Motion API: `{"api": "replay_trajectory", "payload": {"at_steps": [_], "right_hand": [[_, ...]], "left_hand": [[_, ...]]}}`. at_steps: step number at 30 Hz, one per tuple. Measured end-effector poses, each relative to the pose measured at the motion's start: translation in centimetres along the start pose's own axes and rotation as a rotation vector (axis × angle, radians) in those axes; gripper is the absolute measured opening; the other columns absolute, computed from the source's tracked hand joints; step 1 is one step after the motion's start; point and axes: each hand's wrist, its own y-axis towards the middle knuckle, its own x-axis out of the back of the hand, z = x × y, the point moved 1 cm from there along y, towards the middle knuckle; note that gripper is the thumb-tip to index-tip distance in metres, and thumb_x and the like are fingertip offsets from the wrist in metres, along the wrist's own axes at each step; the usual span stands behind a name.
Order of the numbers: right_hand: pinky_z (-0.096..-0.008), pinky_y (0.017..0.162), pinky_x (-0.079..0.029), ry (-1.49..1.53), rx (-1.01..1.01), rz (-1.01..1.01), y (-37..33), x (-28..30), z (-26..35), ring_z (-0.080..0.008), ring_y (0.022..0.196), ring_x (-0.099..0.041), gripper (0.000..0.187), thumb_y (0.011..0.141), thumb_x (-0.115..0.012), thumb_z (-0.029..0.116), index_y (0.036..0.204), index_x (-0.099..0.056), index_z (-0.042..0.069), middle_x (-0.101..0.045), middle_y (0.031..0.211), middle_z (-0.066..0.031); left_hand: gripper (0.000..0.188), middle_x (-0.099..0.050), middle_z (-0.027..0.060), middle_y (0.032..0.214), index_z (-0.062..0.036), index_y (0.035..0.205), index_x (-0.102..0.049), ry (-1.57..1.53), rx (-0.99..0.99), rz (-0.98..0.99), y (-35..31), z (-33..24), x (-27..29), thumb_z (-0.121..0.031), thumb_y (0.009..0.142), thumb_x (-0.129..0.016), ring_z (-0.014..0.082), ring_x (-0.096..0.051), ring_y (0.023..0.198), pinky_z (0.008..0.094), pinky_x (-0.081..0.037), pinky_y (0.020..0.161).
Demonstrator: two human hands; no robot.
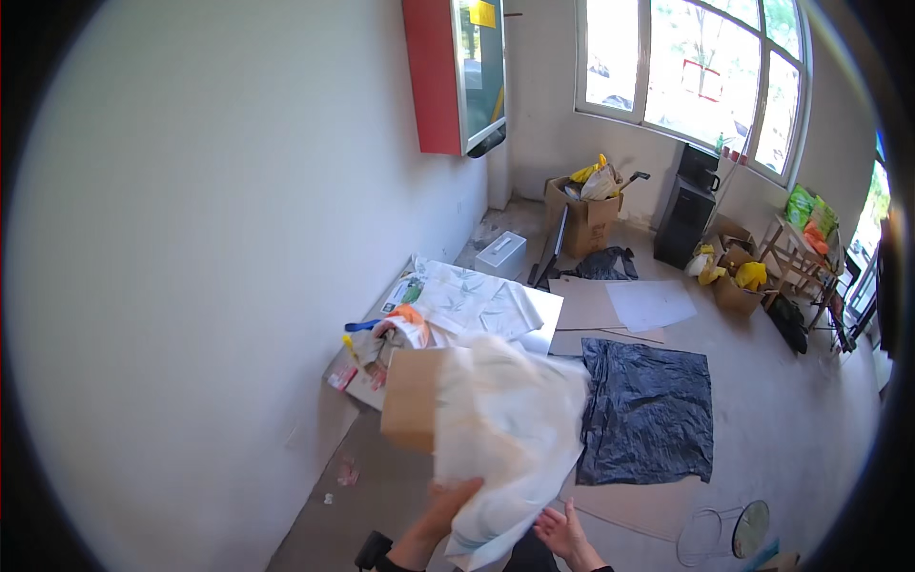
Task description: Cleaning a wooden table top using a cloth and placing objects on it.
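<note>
My left hand [443, 510] grips the lower edge of a large white translucent plastic bag [505, 429], which hangs blurred in front of me. My right hand [564, 530] is just to its right, fingers spread, touching or nearly touching the bag's bottom edge. Behind the bag stands a brown cardboard box [412, 398], partly covered by it.
A white wall fills the left. On the floor lie a black plastic sheet [648, 410], a leaf-patterned white sheet [481, 300], flat cardboard [586, 305], a white case [501, 254], and a pile of coloured items [381, 343]. Filled boxes [586, 214] and a black cabinet [688, 214] stand under the window.
</note>
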Motion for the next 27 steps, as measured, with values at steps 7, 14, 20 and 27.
{"api": "replay_trajectory", "payload": {"at_steps": [7,14,20,27], "right_hand": [[-0.0470,0.103,-0.034,-0.088,0.071,0.469,9.4,-15.2,20.5,-0.0295,0.124,-0.043,0.099,0.070,-0.046,0.078,0.137,-0.036,0.006,-0.045,0.135,-0.0121],[-0.0381,0.093,-0.044,-0.450,0.109,0.410,16.1,-19.1,36.1,-0.0218,0.111,-0.053,0.080,0.073,-0.075,0.039,0.133,-0.037,0.001,-0.052,0.124,-0.0131],[-0.0298,0.090,-0.044,-0.609,0.693,0.258,28.4,-25.6,41.6,-0.0156,0.103,-0.055,0.058,0.075,-0.070,0.004,0.125,-0.043,0.003,-0.056,0.114,-0.0056],[-0.0316,0.090,-0.043,-0.593,0.663,0.129,49.9,-22.2,39.2,-0.0204,0.107,-0.054,0.063,0.075,-0.071,0.008,0.129,-0.040,0.002,-0.054,0.119,-0.0089]], "left_hand": [[0.030,-0.065,0.0086,0.098,0.0025,0.106,-0.060,-0.472,-0.305,-0.290,21.7,-2.0,1.0,-0.012,0.080,-0.069,0.0156,-0.063,0.084,0.0270,-0.051,0.070],[0.035,-0.067,0.0115,0.096,0.0039,0.105,-0.060,0.313,-0.197,-0.294,35.1,-8.4,-2.6,-0.013,0.077,-0.073,0.0184,-0.064,0.082,0.0304,-0.050,0.074],[0.078,-0.050,0.0194,0.127,0.0006,0.137,-0.031,0.298,-0.450,-0.201,46.3,-12.8,-2.1,-0.011,0.073,-0.074,0.0269,-0.053,0.111,0.0345,-0.041,0.095],[0.074,-0.041,0.0195,0.135,-0.0026,0.144,-0.016,0.308,-0.361,-0.508,43.7,-10.6,1.5,-0.004,0.085,-0.059,0.0268,-0.051,0.114,0.0382,-0.039,0.099]]}}
